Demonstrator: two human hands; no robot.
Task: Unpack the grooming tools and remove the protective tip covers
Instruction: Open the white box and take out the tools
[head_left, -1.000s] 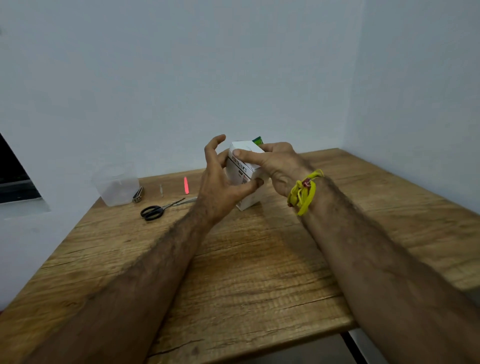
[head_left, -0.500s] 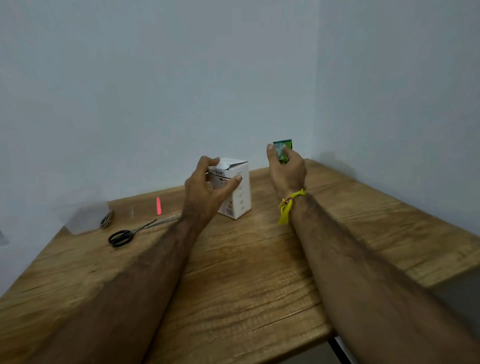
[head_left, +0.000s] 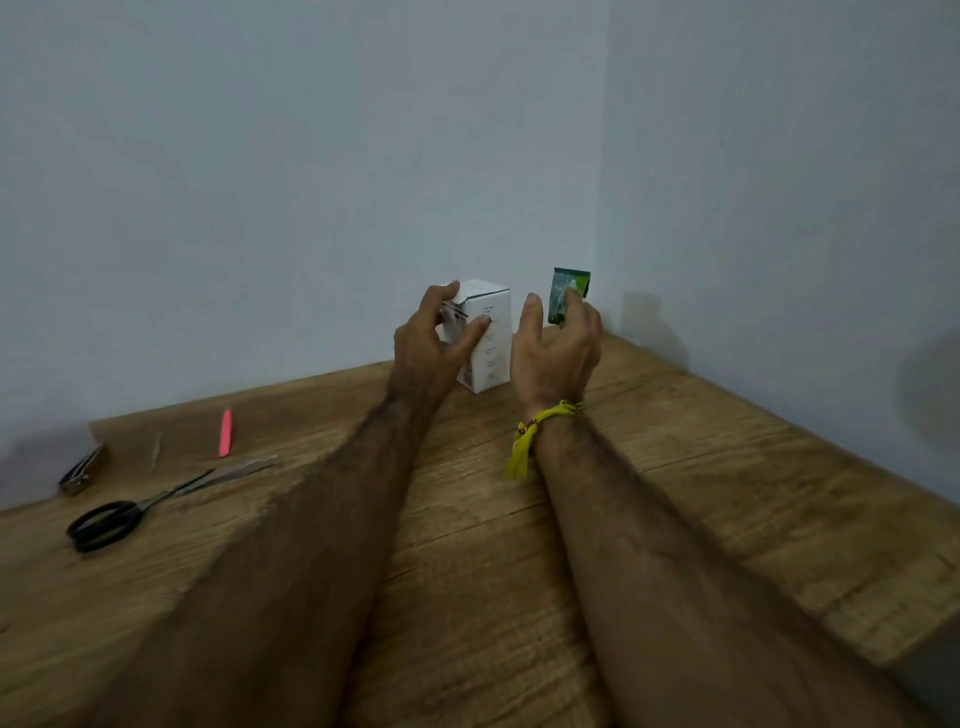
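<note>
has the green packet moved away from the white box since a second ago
Yes. The green packet, pinched in the right hand, was against the white box top; now it is apart, to the box's right.

The table (head_left: 727, 467) is brown with wood grain. On it stands a white box (head_left: 491, 338) with small dark print. Right of the box, a green packet (head_left: 563, 293); left, black-handled scissors (head_left: 109, 517), a pink stick (head_left: 225, 432). Yellow wristband (head_left: 535, 431).

Head view, looking down, table (head_left: 727, 467) close
</note>
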